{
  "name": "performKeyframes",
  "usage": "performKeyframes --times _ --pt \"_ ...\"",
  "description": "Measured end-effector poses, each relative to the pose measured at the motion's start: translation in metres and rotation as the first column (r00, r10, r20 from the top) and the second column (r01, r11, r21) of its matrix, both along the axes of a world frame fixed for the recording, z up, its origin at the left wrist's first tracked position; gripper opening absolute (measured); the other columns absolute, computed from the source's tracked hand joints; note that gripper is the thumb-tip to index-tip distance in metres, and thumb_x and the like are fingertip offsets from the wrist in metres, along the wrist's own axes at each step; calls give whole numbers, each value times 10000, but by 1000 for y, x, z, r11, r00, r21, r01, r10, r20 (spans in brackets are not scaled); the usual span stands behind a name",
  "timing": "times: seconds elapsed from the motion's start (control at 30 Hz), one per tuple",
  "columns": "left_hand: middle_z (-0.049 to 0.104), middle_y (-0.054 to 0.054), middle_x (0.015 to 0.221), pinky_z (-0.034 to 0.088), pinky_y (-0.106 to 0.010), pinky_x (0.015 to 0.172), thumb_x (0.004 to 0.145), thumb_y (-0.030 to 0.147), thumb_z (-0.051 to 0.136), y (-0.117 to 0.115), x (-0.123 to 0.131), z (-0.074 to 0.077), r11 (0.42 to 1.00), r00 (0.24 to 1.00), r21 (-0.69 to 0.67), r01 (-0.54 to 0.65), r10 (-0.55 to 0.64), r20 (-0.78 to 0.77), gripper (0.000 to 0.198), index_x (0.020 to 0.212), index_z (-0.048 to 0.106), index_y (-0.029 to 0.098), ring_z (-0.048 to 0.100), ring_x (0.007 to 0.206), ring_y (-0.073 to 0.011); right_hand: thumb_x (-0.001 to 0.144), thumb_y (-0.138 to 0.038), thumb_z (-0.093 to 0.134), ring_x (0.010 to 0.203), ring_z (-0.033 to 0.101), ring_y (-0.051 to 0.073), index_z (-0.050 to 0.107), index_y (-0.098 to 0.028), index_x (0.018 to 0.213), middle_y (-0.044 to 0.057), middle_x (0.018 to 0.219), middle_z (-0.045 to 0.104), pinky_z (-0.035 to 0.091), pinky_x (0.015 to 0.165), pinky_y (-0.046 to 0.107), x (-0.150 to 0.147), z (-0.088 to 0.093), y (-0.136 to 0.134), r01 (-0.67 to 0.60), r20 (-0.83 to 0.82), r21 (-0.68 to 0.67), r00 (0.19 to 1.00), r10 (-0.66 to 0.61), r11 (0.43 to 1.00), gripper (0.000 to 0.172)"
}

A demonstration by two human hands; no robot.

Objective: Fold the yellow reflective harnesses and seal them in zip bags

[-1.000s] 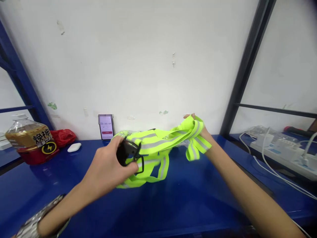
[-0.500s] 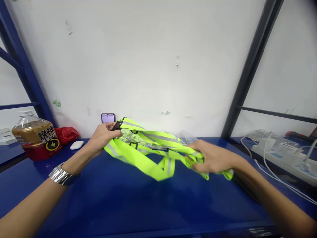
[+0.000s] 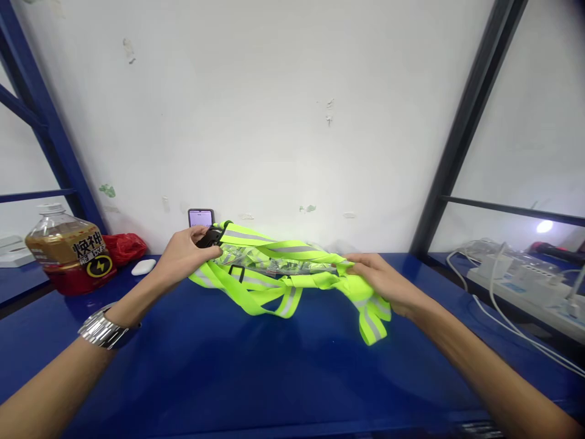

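Observation:
A neon yellow-green reflective strap harness (image 3: 292,247) with grey stripes stretches between my two hands above the blue table. My left hand (image 3: 185,253) pinches its black buckle (image 3: 211,236) at the left end; a metal watch (image 3: 104,328) is on that wrist. At the other end my right hand (image 3: 377,277) is closed around the bunched straps, and loose loops hang beneath it. A black slider (image 3: 236,272) shows on a lower strap. Behind the straps lie clear plastic bags (image 3: 278,263) with more yellow-green material inside, partly hidden.
A large drink bottle (image 3: 70,250), a red plastic bag (image 3: 128,247) and a white earbud case (image 3: 143,267) stand at the left. A phone (image 3: 201,217) leans on the wall. Right of the dark post are a power strip (image 3: 530,286), white cables (image 3: 512,329) and a flashlight (image 3: 555,251).
My right hand has shifted slightly left and up, and the straps below it hang in a tighter bunch. The sagging middle straps have risen. My left hand stays on the buckle.

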State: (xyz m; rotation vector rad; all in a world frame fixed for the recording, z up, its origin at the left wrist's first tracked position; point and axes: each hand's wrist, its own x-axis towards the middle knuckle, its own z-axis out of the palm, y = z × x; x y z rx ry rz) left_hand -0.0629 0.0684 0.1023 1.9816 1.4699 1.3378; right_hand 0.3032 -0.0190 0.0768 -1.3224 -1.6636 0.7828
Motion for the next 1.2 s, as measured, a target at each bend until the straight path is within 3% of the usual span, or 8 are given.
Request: performKeyframes --times 0.2,0.37,0.53,0.73,0.93,1.03,1.13,1.2 --pt "697 -50 951 479 -310 763 579 323 676 15 -4 -14 993 999 -114 22 -17 44 389 933 651 165 629 942 -276 644 -181 719 782 693 184 724 -178 996 67 927 743 538 699 264 -11 -13 -5 -334 -636 -77 742 212 940 353" --pt "681 -99 1081 452 -372 919 555 360 682 35 -4 -28 996 996 -48 -81 79 -44 467 974 639 159 591 1088 -321 667 -142 682 648 673 143 721 -141 919 58 815 727 537 604 220 -30 -24 -11 -487 -715 -45 626 312 872 255" --pt "694 -61 917 480 -335 771 571 370 661 36 4 -32 996 989 -29 -81 76 -128 394 911 634 172 634 921 -284 742 -146 662 722 673 132 681 -151 990 55 883 705 543 676 212 -46 -20 -19 -504 -789 98 486 375 858 248" --pt "664 -29 815 434 -283 653 608 390 641 26 11 -13 995 988 29 -99 101 -119 351 876 633 163 613 784 -229 722 -204 719 742 629 131 594 -177 1150 43 924 621 524 632 218 -39 -25 -21 -680 -785 69 414 461 730 447" --pt "580 5 688 342 -245 518 619 378 637 25 18 5 988 985 93 -124 133 -106 253 760 585 174 529 634 -168 464 -293 904 902 606 199 642 -174 1110 59 1004 599 522 786 292 -38 -26 -31 -809 -652 61 411 637 585 707" --pt "573 8 681 336 -241 515 613 379 638 24 18 5 986 984 87 -143 150 -93 260 758 586 169 524 633 -165 571 -321 868 752 594 138 659 -180 1002 32 869 617 513 715 252 -47 -23 -27 -694 -607 47 552 572 719 499" --pt "613 -5 730 366 -246 545 611 390 647 17 18 3 984 985 76 -161 164 -46 311 821 608 164 566 698 -190 611 -444 836 494 428 61 631 -174 888 -16 704 555 372 422 181 -49 -24 -10 -377 -605 36 729 320 926 438" --pt "633 -13 755 389 -257 572 597 393 667 3 21 0 988 989 65 -141 144 -43 339 841 608 166 589 733 -208 602 -476 832 403 238 31 571 -181 783 -80 562 409 199 335 178 -45 -24 8 -115 -567 -19 819 84 993 433"
